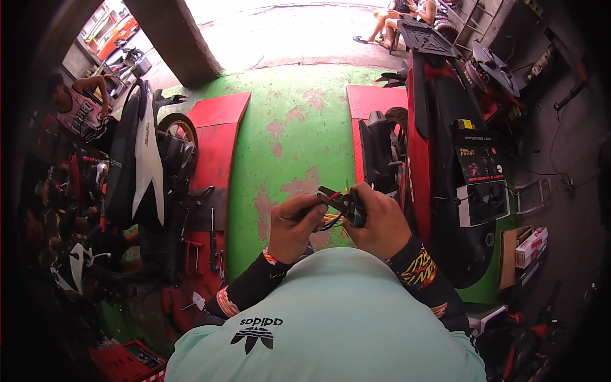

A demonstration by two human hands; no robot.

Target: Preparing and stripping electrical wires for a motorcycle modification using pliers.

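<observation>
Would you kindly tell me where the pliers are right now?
In the head view, the pliers are near the middle, held in the right hand, with their jaws close to the left hand.

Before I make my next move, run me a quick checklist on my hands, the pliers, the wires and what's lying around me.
1. Pliers gripped in the right hand: ok.
2. Coloured wires in sight between the hands: ok, yellow and blue show.
3. Left hand well away from the pliers' tips: not ok, its fingers are right by them.
4. Which wire, if any, sits between the jaws: cannot tell, too small.
5. Left-side red ramp free of loose hand tools: not ok, several lie on it.
6. Box resting on the black seat: ok.
</observation>
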